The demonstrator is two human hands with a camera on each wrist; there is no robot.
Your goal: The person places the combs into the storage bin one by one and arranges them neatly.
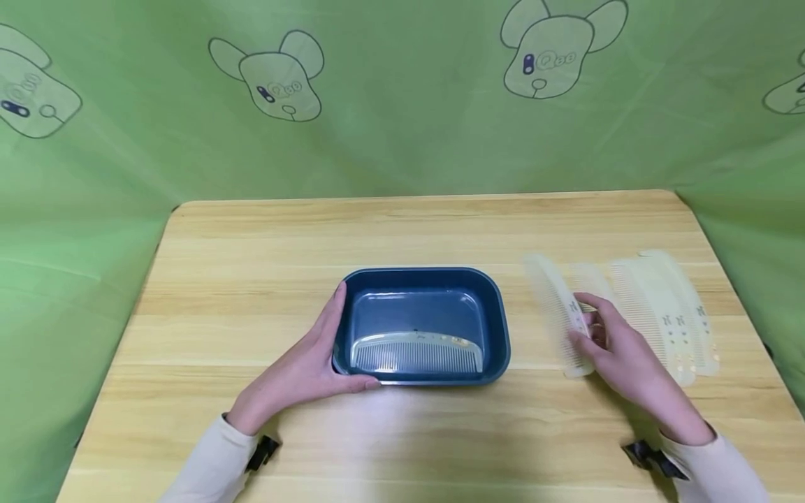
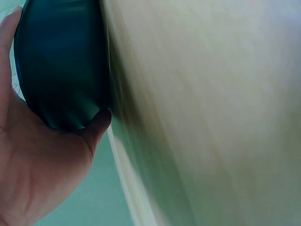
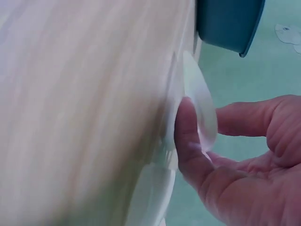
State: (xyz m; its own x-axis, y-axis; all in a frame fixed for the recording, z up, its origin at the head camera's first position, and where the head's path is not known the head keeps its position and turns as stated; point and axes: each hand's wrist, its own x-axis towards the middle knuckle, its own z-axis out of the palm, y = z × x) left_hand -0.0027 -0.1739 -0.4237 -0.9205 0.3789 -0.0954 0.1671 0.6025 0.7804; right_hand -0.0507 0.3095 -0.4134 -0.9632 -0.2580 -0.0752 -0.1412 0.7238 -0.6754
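Presently, the left hand (image 1: 302, 367) lies against the left end of the blue tray (image 1: 424, 274), its fingers spread and thumb along the near side. Inside this tray, one pale comb (image 1: 415, 353) rests near the front wall. To the right of the tray, the right hand (image 1: 619, 349) is pinching a tilted comb (image 1: 566, 307) between thumb and fingers. Beside it, several other combs (image 1: 666, 307) lie overlapping on the wooden surface (image 1: 239, 279).
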